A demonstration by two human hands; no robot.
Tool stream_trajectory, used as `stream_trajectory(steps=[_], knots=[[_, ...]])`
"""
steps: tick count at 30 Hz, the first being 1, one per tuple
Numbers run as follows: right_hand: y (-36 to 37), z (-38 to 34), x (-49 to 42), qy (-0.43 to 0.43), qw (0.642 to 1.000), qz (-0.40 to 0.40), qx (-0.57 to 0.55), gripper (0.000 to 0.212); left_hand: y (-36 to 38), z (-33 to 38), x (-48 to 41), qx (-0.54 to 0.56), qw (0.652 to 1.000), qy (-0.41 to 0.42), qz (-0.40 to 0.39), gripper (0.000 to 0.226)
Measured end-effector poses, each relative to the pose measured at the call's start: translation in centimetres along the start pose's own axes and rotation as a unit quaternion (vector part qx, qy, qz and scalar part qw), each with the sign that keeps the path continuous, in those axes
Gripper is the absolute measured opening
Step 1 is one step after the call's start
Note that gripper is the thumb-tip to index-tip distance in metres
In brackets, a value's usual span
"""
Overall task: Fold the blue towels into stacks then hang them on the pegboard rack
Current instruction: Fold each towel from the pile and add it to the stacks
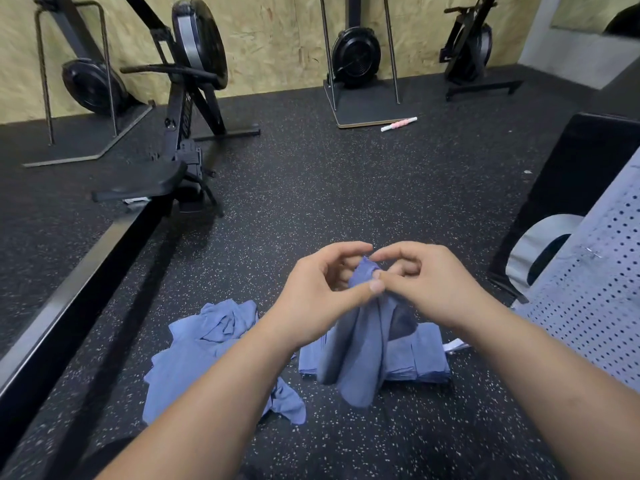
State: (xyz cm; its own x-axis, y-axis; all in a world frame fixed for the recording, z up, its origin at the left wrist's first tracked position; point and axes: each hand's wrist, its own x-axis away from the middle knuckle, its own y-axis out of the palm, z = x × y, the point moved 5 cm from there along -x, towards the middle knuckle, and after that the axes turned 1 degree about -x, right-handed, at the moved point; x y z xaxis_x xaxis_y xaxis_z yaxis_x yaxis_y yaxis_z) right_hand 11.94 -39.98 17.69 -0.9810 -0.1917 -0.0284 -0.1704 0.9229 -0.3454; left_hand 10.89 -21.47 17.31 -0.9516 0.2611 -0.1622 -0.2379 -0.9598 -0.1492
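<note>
A blue towel (360, 348) hangs from both my hands above the speckled floor. My left hand (322, 289) and my right hand (422, 282) pinch its bunched top edge close together, thumbs touching the cloth. Under it lies a stack of folded blue towels (422, 358), partly hidden by the hanging one. To the left a loose heap of unfolded blue towels (207, 351) lies crumpled on the floor. The grey pegboard rack (595, 289) stands at the right edge.
A rowing machine (180, 140) and its long rail (79, 271) run along the left. More black machines stand at the far wall. A pink and white roller (399, 124) lies on the floor ahead. A black box (568, 178) sits behind the pegboard.
</note>
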Motion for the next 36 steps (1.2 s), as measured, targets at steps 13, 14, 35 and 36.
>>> stream_trajectory(steps=[13, 14, 35, 36], knots=[[0.0, 0.2, 0.2, 0.021, 0.996, -0.086, -0.031, 0.007, -1.1, -1.4, -0.6, -0.084, 0.995, -0.032, 0.036, 0.029], [0.1, 0.2, 0.2, 0.012, 0.996, -0.084, -0.025, 0.007, -1.1, -1.5, -0.6, -0.083, 0.996, -0.033, 0.031, 0.025], [-4.3, 3.3, -0.3, 0.0, 0.95, -0.008, 0.311, 0.012, -9.5, -0.3, -1.1, -0.2, 0.953, 0.016, 0.227, 0.016], [-5.1, 3.2, -0.2, -0.004, 0.943, 0.021, 0.333, 0.014, -10.4, -0.4, -1.0, -0.221, 0.946, 0.015, 0.238, 0.017]])
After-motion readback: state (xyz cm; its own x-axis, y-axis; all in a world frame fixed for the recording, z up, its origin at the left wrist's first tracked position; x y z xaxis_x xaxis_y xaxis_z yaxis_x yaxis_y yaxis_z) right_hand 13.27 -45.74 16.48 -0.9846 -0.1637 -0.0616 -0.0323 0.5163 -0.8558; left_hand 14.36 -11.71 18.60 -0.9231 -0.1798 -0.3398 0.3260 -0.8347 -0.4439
